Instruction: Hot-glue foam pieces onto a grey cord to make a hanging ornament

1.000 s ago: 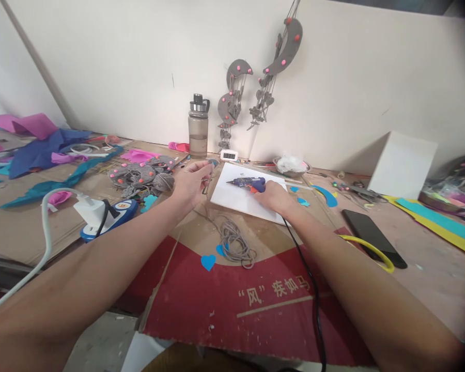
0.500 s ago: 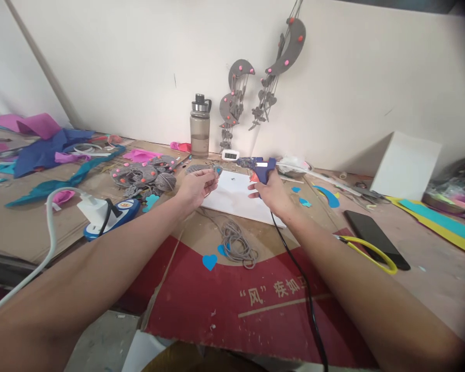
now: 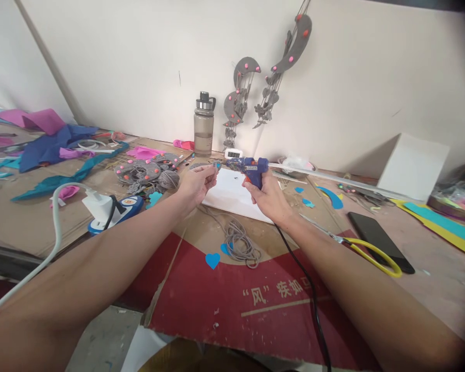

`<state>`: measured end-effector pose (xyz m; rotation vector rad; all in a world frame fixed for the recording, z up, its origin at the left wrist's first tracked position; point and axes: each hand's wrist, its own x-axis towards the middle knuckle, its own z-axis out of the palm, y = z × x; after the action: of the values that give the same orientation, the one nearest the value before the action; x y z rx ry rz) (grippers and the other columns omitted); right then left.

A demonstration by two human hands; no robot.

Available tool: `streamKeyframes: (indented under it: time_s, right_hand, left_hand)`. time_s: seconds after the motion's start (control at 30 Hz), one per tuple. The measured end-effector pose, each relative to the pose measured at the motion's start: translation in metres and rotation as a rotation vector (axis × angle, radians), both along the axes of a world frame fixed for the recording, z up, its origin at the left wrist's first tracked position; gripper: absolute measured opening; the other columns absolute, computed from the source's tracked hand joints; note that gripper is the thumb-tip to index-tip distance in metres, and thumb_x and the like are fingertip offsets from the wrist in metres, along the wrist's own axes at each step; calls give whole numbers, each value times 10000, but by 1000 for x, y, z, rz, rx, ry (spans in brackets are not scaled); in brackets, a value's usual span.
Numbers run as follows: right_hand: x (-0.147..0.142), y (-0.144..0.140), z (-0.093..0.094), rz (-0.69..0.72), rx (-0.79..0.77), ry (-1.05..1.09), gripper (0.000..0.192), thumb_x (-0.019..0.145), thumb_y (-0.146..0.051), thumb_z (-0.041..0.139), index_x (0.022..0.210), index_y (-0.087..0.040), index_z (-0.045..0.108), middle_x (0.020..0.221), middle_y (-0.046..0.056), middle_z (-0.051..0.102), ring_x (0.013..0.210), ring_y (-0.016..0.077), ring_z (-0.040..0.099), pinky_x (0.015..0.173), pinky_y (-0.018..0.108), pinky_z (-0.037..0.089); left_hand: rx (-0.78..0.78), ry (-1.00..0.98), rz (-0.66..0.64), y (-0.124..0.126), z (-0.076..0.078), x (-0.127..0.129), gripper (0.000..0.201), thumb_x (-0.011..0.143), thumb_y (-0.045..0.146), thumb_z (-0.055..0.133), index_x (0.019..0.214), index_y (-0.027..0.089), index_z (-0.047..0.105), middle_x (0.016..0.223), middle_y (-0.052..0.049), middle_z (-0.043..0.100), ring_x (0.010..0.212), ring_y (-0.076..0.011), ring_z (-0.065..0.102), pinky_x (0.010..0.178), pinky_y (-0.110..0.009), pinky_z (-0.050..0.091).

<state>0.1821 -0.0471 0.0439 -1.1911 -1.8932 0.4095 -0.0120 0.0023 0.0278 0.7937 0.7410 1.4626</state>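
Note:
My right hand (image 3: 270, 197) is wrapped round the handle of a dark blue hot glue gun (image 3: 260, 166), its nozzle pointing left. A long white glue stick (image 3: 318, 171) sticks out of the gun's back. Close to the nozzle, my left hand (image 3: 197, 185) pinches a small blue cut-out piece (image 3: 218, 165); its exact shape is mostly covered by the fingers. Beneath both hands lies a white board (image 3: 232, 199). Towards me rest a loose bundle of grey cord (image 3: 241, 243) and a blue heart (image 3: 213, 260).
A water bottle (image 3: 203, 126) stands by the wall, near hanging grey moon ornaments (image 3: 246, 70). At left are a power strip (image 3: 129, 206) and grey felt pieces (image 3: 143, 171). Yellow-handled scissors (image 3: 375, 256) and a phone (image 3: 380, 240) lie right. The gun's black cable (image 3: 306, 281) runs towards me.
The glue gun has come left, its nozzle nearer the blue piece in my left hand. My right fingers have closed further round the handle. The view has shifted slightly.

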Motion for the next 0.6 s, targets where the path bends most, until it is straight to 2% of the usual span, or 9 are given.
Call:
streamKeyframes:
  time_s: [0.4, 0.6]
  right_hand:
    - [-4, -3, -1, -44, 25, -112, 340, 855, -324, 461, 1160, -181, 425, 972, 87, 619, 792, 207, 579, 740, 375, 476]
    - [-7, -6, 2, -93, 95, -173, 333, 846, -285, 466, 1146, -142, 453, 1029, 128, 611, 923, 252, 566, 838, 407, 448]
  left_hand:
    - [79, 100, -7, -3, -1, 3, 137, 607, 138, 721, 633, 131, 587, 624, -6, 596, 544, -65, 528, 535, -194, 420]
    - [106, 115, 19, -3, 1, 2, 138, 598, 113, 704, 595, 136, 568, 593, 4, 556, 510, -56, 482, 507, -189, 388]
